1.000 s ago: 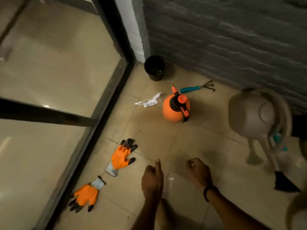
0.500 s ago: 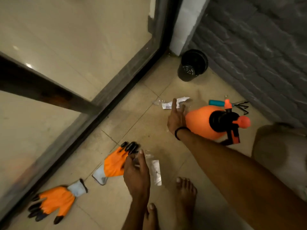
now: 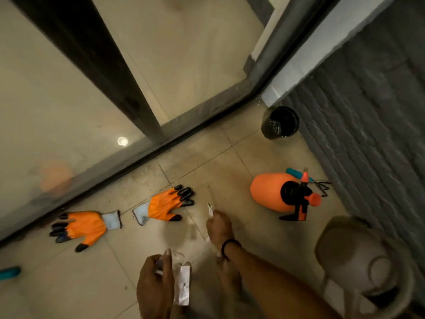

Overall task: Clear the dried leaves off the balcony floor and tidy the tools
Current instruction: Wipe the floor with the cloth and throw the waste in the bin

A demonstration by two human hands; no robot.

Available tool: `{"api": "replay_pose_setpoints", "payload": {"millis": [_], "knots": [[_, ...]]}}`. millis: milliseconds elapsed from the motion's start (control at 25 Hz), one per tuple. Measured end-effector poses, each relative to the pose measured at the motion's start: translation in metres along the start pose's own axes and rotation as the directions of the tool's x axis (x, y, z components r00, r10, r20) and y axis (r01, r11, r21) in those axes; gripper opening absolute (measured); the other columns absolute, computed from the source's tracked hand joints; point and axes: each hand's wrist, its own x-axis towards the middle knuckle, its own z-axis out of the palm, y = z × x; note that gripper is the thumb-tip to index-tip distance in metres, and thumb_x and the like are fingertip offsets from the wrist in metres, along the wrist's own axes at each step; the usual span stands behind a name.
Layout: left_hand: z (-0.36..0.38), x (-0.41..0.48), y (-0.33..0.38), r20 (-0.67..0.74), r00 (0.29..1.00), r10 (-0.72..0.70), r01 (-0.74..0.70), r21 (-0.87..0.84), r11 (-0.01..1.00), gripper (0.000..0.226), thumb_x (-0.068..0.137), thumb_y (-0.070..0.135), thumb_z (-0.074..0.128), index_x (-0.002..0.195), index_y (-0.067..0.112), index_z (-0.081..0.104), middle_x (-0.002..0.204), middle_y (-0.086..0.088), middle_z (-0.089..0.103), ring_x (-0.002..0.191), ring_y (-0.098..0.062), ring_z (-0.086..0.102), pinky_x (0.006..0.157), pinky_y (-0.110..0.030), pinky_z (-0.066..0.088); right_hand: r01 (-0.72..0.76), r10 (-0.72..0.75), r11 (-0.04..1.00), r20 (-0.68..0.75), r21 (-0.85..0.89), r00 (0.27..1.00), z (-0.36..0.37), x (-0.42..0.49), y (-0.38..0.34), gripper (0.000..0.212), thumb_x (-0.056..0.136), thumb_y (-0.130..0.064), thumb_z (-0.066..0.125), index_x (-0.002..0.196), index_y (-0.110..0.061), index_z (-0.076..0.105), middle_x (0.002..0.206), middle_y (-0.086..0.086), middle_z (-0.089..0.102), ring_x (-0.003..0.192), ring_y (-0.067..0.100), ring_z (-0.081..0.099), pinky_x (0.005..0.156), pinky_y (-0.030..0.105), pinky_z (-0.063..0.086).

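Your left hand (image 3: 154, 284) curls round a clear plastic wrapper (image 3: 182, 286), and your right hand (image 3: 219, 227) is fisted on a small white scrap (image 3: 210, 208) (too blurred to name). One orange glove (image 3: 164, 204) and a second glove (image 3: 84, 226) lie cuff to cuff along the floor (image 3: 253, 157) edge by the glass door. The orange sprayer (image 3: 271, 192) sits near the brick-wall edge, with the teal hand rake (image 3: 296, 173) just behind it.

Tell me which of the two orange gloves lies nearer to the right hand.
The near glove, its black fingertips pointing toward the sprayer, just beside the right hand. The far glove lies away by the door frame.
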Motion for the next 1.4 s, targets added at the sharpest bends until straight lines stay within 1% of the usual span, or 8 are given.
{"api": "replay_pose_setpoints", "payload": {"millis": [120, 280, 480, 640, 840, 1040, 1280, 1400], "knots": [[-0.076, -0.051, 0.028, -0.004, 1.000, 0.012, -0.012, 0.046, 0.999, 0.033, 0.092, 0.055, 0.055, 0.075, 0.028, 0.058, 0.076, 0.004, 0.065, 0.075, -0.024, 0.063, 0.070, -0.033, 0.045, -0.093, 0.071, 0.973, 0.106, 0.211, 0.992, -0.056, -0.107, -0.020, 0.034, 0.086, -0.026, 0.052, 0.109, -0.002, 0.064, 0.108, 0.018, 0.067, 0.103, 0.037, 0.061, 0.082, 0.034, 0.046], [-0.187, -0.149, 0.074, -0.107, 0.994, -0.030, 0.023, -0.068, 0.997, 0.036, 0.099, 0.052, 0.050, 0.078, 0.023, 0.055, 0.075, 0.005, 0.062, 0.076, -0.021, 0.060, 0.068, -0.032, 0.042, -0.155, 0.124, 0.958, 0.138, 0.242, 0.983, -0.152, -0.237, -0.048, 0.053, 0.067, -0.041, 0.042, 0.096, -0.004, 0.067, 0.101, 0.018, 0.070, 0.097, 0.037, 0.064, 0.076, 0.034, 0.048], [-0.289, -0.234, 0.115, -0.228, 0.949, -0.217, 0.109, -0.410, 0.905, 0.051, 0.099, 0.061, 0.041, 0.098, 0.014, 0.061, 0.094, -0.004, 0.067, 0.089, -0.023, 0.062, 0.078, -0.037, 0.050, -0.031, -0.009, 0.977, 0.190, 0.209, 0.982, -0.241, -0.360, -0.115, 0.012, 0.083, -0.021, 0.062, 0.081, -0.011, 0.059, 0.091, 0.017, 0.070, 0.086, 0.035, 0.064, 0.064, 0.027, 0.040], [-0.352, -0.296, 0.091, -0.203, 0.880, -0.429, 0.216, -0.634, 0.743, 0.056, 0.096, 0.066, 0.038, 0.104, 0.016, 0.062, 0.099, -0.005, 0.068, 0.093, -0.028, 0.066, 0.083, -0.053, 0.057, 0.078, -0.112, 0.988, 0.267, 0.135, 0.957, -0.254, -0.440, -0.160, 0.017, 0.082, -0.024, 0.064, 0.072, -0.014, 0.056, 0.080, 0.007, 0.065, 0.074, 0.026, 0.060, 0.058, 0.027, 0.040], [-0.421, -0.366, 0.008, -0.098, 0.707, -0.701, 0.202, -0.921, 0.333, 0.042, 0.100, 0.041, 0.045, 0.108, 0.003, 0.064, 0.085, -0.005, 0.062, 0.065, -0.024, 0.058, 0.064, -0.036, 0.053, 0.147, -0.178, 0.983, 0.364, 0.112, 0.914, -0.210, -0.538, -0.193, 0.017, 0.081, -0.026, 0.067, 0.070, -0.015, 0.060, 0.079, 0.009, 0.069, 0.072, 0.026, 0.067, 0.061, 0.032, 0.052], [-0.499, -0.401, -0.101, 0.040, 0.543, -0.839, 0.073, -0.997, 0.001, 0.041, 0.101, 0.037, 0.047, 0.104, 0.000, 0.062, 0.077, -0.010, 0.060, 0.056, -0.025, 0.053, 0.057, -0.032, 0.047, 0.076, -0.155, 0.982, 0.505, 0.174, 0.849, -0.130, -0.629, -0.216, 0.010, 0.085, -0.008, 0.066, 0.079, -0.005, 0.058, 0.076, 0.013, 0.058, 0.063, 0.024, 0.059, 0.059, 0.034, 0.053], [-0.606, -0.403, -0.210, 0.041, 0.461, -0.887, -0.141, -0.983, -0.119, 0.046, 0.103, 0.045, 0.044, 0.089, 0.005, 0.062, 0.080, -0.010, 0.063, 0.060, -0.026, 0.056, 0.062, -0.038, 0.051, 0.154, -0.176, 0.984, 0.620, 0.088, 0.765, -0.009, -0.754, -0.274, 0.011, 0.088, -0.004, 0.065, 0.086, 0.000, 0.054, 0.080, 0.015, 0.056, 0.065, 0.029, 0.061, 0.052, 0.030, 0.055], [-0.642, -0.393, -0.248, 0.069, 0.393, -0.917, -0.170, -0.974, -0.146, 0.048, 0.103, 0.046, 0.041, 0.078, 0.010, 0.059, 0.079, -0.013, 0.064, 0.063, -0.028, 0.059, 0.073, -0.048, 0.056, 0.190, -0.165, 0.981, 0.685, 0.040, 0.709, 0.039, -0.803, -0.314, 0.015, 0.083, -0.003, 0.070, 0.088, 0.001, 0.057, 0.085, 0.017, 0.057, 0.074, 0.031, 0.060, 0.065, 0.037, 0.054]]}}
